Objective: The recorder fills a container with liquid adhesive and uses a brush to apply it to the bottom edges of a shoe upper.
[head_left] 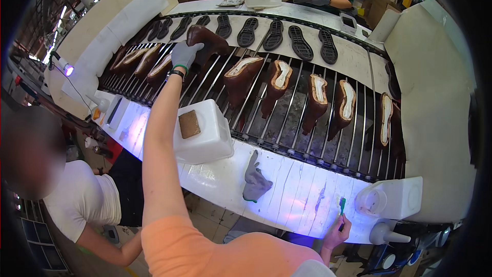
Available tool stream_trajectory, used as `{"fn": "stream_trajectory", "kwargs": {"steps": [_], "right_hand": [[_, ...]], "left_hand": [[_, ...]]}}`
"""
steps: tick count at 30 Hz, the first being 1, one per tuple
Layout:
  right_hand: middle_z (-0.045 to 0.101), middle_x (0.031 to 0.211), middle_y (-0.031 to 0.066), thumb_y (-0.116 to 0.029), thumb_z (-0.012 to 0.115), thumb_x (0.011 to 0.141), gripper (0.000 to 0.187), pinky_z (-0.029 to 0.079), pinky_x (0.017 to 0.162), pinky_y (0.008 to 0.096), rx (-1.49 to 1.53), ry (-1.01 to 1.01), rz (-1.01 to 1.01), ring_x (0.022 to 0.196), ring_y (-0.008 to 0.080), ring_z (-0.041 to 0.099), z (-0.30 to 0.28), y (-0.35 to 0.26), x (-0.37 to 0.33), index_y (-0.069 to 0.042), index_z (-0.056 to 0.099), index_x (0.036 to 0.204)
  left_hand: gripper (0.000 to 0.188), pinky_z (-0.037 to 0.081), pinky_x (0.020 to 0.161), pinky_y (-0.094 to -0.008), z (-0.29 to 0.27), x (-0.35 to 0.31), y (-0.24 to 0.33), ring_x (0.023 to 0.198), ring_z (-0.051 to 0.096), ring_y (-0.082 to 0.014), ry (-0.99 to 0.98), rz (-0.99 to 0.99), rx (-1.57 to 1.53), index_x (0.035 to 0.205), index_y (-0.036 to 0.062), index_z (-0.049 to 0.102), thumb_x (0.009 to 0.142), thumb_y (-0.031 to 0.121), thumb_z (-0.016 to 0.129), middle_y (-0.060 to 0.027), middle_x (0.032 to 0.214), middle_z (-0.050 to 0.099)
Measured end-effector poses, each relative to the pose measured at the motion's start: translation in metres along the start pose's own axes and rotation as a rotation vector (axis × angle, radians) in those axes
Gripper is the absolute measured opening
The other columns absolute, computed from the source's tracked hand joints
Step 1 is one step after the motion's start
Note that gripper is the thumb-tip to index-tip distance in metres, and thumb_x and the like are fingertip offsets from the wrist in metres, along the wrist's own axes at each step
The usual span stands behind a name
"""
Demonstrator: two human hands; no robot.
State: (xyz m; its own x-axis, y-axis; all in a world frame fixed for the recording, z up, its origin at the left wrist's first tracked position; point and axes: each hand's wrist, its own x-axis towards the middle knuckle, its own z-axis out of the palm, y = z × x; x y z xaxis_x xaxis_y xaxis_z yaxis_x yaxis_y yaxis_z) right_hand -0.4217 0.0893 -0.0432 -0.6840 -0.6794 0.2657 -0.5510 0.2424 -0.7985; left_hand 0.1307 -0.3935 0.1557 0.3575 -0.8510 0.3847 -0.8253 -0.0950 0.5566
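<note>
My left hand (184, 54), in a grey glove, reaches out over the rod conveyor (251, 118) and grips a dark brown boot upper (210, 38). Several more brown boot uppers (240, 84) hang between the metal rods, their pale, brown-edged bottoms facing up. Beyond them, black shoe soles (273, 36) lie in a row on a white strip. At the lower right my bare right hand (336, 232) holds a small brush (343, 203) with a green handle, upright over the white table (297, 184).
A white plastic container (210, 136) with a brown block (189, 124) stands near my left forearm. A grey glove (255, 180) lies on the table. Toward the right is a cut white jug (402, 197). One person in white stands left; another in green works opposite, holding something dark.
</note>
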Motion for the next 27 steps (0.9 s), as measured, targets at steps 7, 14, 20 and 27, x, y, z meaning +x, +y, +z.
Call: {"fn": "stream_trajectory", "kwargs": {"steps": [7, 14, 20, 27], "right_hand": [[0.064, 0.09, 0.0104, -0.006, 0.061, 0.095, 0.014, 0.046, 0.072, 0.0307, -0.065, -0.023, 0.043, 0.078, 0.0177, 0.056, 0.001, -0.009, -0.001, 0.006, 0.066, 0.102], [0.064, 0.09, 0.0096, -0.004, 0.063, 0.094, 0.014, 0.046, 0.072, 0.0292, 0.003, 0.021, 0.025, 0.078, 0.0167, 0.057, 0.007, -0.009, -0.002, 0.005, 0.066, 0.103], [0.067, 0.091, 0.011, -0.002, 0.064, 0.092, 0.011, 0.049, 0.072, 0.0306, 0.01, 0.06, 0.063, 0.079, 0.0198, 0.061, 0.004, -0.007, 0.008, 0.003, 0.068, 0.101], [0.071, 0.09, 0.0117, -0.003, 0.072, 0.082, 0.01, 0.055, 0.074, 0.0322, 0.027, 0.057, -0.111, 0.079, 0.0208, 0.07, 0.017, 0.004, 0.009, -0.002, 0.07, 0.091]], "left_hand": [[0.047, 0.054, 0.091, -0.0409, 0.059, -0.007, -0.088, 0.107, 0.067, -0.0333, -0.36, -0.074, 0.672, 0.111, 0.0062, 0.071, 0.077, 0.039, 0.077, -0.02, 0.113, 0.069], [0.038, 0.055, 0.081, -0.0456, 0.019, 0.026, -0.025, 0.096, 0.069, -0.0345, -0.098, 0.102, 0.723, 0.098, 0.0078, 0.073, 0.091, 0.043, 0.06, -0.0184, 0.101, 0.071], [0.055, 0.048, 0.085, -0.0507, 0.068, -0.005, 0.124, 0.097, 0.062, -0.0434, -0.139, 0.352, 0.124, 0.094, 0.0042, 0.069, 0.092, 0.056, 0.051, -0.0251, 0.1, 0.066], [0.049, 0.049, 0.096, -0.0363, 0.284, -0.098, 0.154, 0.109, 0.062, -0.0261, -0.403, 0.256, -1.065, 0.136, -0.0016, 0.051, 0.094, 0.023, 0.061, -0.0178, 0.138, 0.055]]}}
